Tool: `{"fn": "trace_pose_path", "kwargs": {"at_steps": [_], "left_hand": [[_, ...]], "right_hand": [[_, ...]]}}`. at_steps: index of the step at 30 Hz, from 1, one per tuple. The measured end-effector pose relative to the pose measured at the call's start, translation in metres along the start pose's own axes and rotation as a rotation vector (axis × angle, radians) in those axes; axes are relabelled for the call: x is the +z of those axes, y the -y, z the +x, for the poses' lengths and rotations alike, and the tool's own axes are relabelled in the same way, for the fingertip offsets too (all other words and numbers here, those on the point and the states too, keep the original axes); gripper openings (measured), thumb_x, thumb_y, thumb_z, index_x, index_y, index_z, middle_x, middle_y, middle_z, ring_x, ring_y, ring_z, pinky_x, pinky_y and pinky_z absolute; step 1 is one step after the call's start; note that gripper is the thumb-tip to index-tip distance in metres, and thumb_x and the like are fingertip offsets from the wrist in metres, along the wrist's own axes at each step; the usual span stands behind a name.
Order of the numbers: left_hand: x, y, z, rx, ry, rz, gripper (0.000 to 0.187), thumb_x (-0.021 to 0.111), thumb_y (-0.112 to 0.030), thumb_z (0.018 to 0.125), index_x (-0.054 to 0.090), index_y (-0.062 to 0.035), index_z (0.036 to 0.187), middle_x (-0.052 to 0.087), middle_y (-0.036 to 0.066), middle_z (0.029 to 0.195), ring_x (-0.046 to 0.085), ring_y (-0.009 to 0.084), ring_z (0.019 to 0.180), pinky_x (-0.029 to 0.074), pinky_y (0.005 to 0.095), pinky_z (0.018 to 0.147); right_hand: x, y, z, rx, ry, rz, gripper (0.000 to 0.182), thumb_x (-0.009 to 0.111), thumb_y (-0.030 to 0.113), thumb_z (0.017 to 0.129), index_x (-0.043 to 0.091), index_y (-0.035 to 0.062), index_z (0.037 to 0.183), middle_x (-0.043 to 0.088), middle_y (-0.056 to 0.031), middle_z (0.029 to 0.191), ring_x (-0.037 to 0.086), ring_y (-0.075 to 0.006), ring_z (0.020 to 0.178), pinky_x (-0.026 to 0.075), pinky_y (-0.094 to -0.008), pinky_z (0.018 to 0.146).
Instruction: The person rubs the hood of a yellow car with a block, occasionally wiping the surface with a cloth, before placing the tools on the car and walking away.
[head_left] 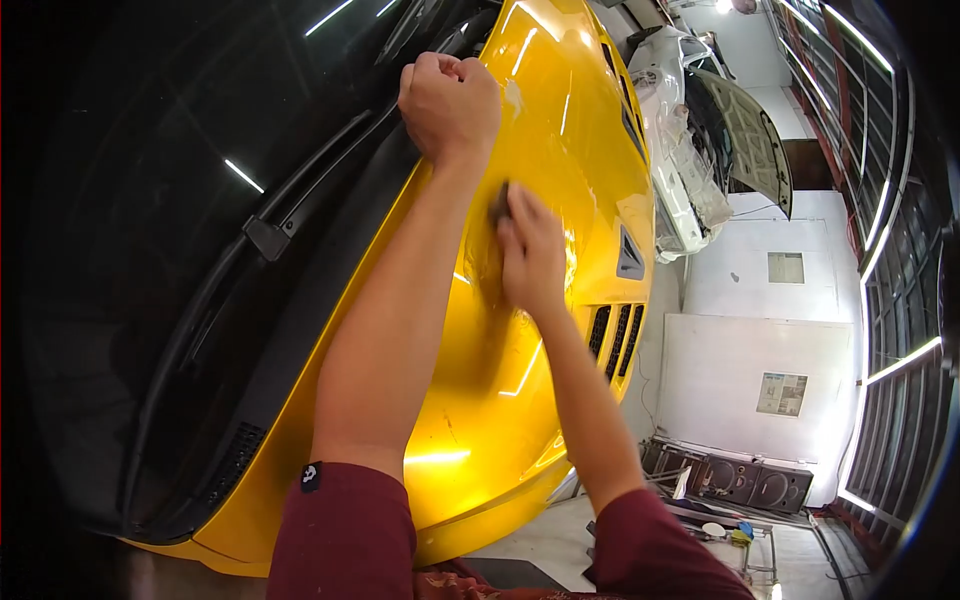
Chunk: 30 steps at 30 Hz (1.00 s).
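The yellow car hood (470, 400) stretches below both arms, shiny and wet-looking, with wrinkled, translucent patches around the hands. My left hand (452, 105) is a fist over the hood's edge near the windshield; whatever its curled fingers may hold is hidden. Lower and to the right, my right hand (533, 250) grips a small dark tool (502, 203) against the hood surface. Motion blurs this tool, so its exact shape is unclear. The two hands are apart.
A dark windshield (200, 230) with a black wiper (267, 237) lies at the left. Black vents (615, 335) mark the hood's right side. Beyond stand a white car (672, 150) with its hood (750, 130) raised, and speaker boxes (750, 487) by the white wall.
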<state>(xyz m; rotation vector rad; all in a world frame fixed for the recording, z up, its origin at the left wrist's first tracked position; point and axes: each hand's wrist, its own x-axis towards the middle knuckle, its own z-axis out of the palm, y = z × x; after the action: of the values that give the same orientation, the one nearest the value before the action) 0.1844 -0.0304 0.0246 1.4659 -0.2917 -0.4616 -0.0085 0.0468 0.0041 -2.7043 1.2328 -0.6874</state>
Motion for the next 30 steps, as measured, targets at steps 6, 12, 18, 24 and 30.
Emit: {"fn": "trace_pose_path", "kwargs": {"at_steps": [6, 12, 18, 24, 30], "left_hand": [[0.003, 0.005, 0.000, 0.069, -0.014, 0.055, 0.019, 0.062, -0.019, 0.087, 0.069, -0.0017, 0.088, 0.068, 0.017, 0.102, 0.068, 0.0383, 0.091, 0.057, 0.0475, 0.083], [0.005, 0.020, 0.003, 0.116, -0.035, 0.073, 0.024, 0.064, -0.023, 0.084, 0.073, -0.0010, 0.085, 0.074, 0.017, 0.090, 0.073, 0.0354, 0.086, 0.058, 0.0443, 0.086], [0.001, 0.011, -0.004, 0.134, -0.011, 0.168, 0.024, 0.061, -0.023, 0.090, 0.073, -0.0022, 0.092, 0.073, 0.018, 0.097, 0.071, 0.0364, 0.092, 0.057, 0.0422, 0.086], [-0.020, -0.047, -0.030, -0.118, 0.090, 0.162, 0.022, 0.056, -0.018, 0.100, 0.069, -0.0005, 0.100, 0.068, 0.018, 0.107, 0.068, 0.0323, 0.100, 0.057, 0.0385, 0.088], [-0.014, -0.030, -0.025, 0.037, 0.145, 0.311, 0.021, 0.058, -0.018, 0.100, 0.068, 0.0002, 0.098, 0.068, 0.018, 0.104, 0.069, 0.0326, 0.096, 0.057, 0.0394, 0.086]], "right_hand": [[-0.017, 0.011, -0.031, -0.001, 0.092, 0.009, 0.045, 0.066, 0.008, 0.093, 0.064, 0.0020, 0.138, 0.061, -0.0156, 0.142, 0.058, -0.0370, 0.124, 0.041, -0.0443, 0.108], [-0.037, 0.010, -0.061, -0.024, 0.143, 0.028, 0.045, 0.070, 0.005, 0.088, 0.067, 0.0020, 0.134, 0.061, -0.0152, 0.141, 0.058, -0.0371, 0.121, 0.043, -0.0439, 0.107], [-0.037, 0.018, -0.054, -0.084, 0.160, 0.045, 0.049, 0.076, 0.008, 0.085, 0.067, 0.0020, 0.133, 0.061, -0.0136, 0.142, 0.058, -0.0351, 0.118, 0.042, -0.0439, 0.106], [-0.065, -0.003, -0.097, -0.109, 0.237, 0.039, 0.051, 0.077, 0.011, 0.084, 0.067, 0.0048, 0.133, 0.060, -0.0126, 0.143, 0.058, -0.0347, 0.115, 0.042, -0.0442, 0.104], [-0.037, 0.013, -0.049, -0.211, 0.199, 0.077, 0.052, 0.079, 0.012, 0.083, 0.067, 0.0057, 0.133, 0.060, -0.0118, 0.143, 0.057, -0.0339, 0.115, 0.043, -0.0449, 0.101]]}}
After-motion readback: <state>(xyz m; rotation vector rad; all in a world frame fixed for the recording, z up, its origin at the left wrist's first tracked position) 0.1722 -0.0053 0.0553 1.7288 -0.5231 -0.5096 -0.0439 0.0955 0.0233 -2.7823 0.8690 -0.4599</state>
